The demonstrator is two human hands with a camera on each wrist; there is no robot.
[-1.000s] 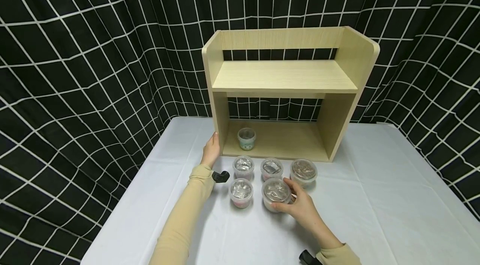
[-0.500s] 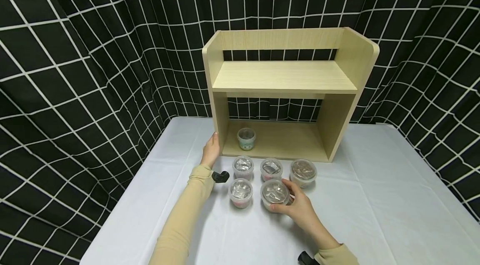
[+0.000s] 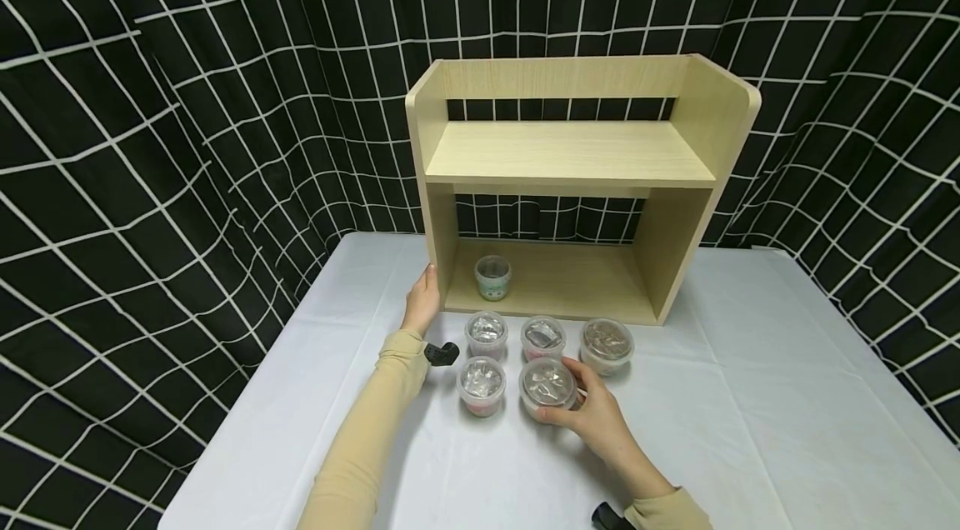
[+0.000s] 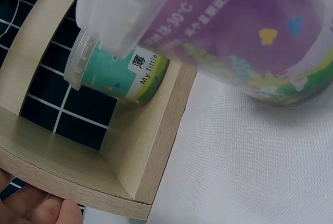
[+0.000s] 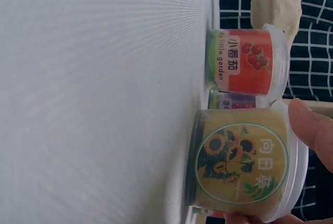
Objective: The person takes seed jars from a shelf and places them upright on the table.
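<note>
My right hand [image 3: 600, 413] grips a clear-lidded plastic cup [image 3: 549, 387] by its sides, thumb in front. The right wrist view shows a sunflower label on this cup [image 5: 234, 161]; it stands upright on or just above the cloth. My left hand [image 3: 422, 301] touches the outer left side of a pale wooden shelf unit [image 3: 570, 153], its fingers partly hidden behind the panel in the left wrist view. Around the held cup are a tomato-labelled cup [image 3: 482, 387], a purple-labelled cup [image 4: 244, 31], a pink-bottomed cup [image 3: 543, 338] and a wider cup [image 3: 607, 345].
A mint-green cup [image 3: 492, 278] stands inside the shelf's lower compartment, near the left panel. The white-clothed table [image 3: 750, 430] extends on both sides. Black cloth with a white grid [image 3: 187, 138] hangs behind and at the sides.
The gripped cup and my right hand have shifted slightly to the left. My left hand stays at the shelf's side, and the other cups have not moved.
</note>
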